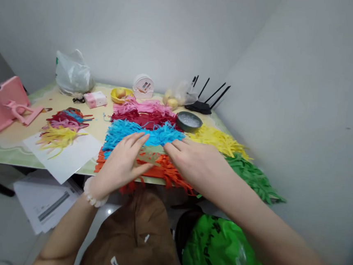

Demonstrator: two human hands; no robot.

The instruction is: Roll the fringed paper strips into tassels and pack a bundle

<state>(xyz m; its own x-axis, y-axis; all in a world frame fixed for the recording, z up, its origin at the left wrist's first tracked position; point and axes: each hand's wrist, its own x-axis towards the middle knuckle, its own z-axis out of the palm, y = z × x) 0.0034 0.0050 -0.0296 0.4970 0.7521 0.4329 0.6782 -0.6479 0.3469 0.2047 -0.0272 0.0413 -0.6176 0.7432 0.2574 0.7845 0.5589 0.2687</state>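
Note:
My left hand lies flat, fingers stretched out, on the near edge of the blue shredded paper and over the orange shredded paper. My right hand rests beside it, fingers pointing left and pressed on a thin greenish strip between the blue and orange piles. A bead bracelet circles my left wrist. Behind the blue pile lie dark red and pink shreds. Yellow shreds and green shreds spread to the right.
A dark bowl sits behind the piles. A white sheet carries mixed coloured strips at left, near a pink stand. A plastic bag, yellow bowl, white tub and router line the back. A green bag lies below.

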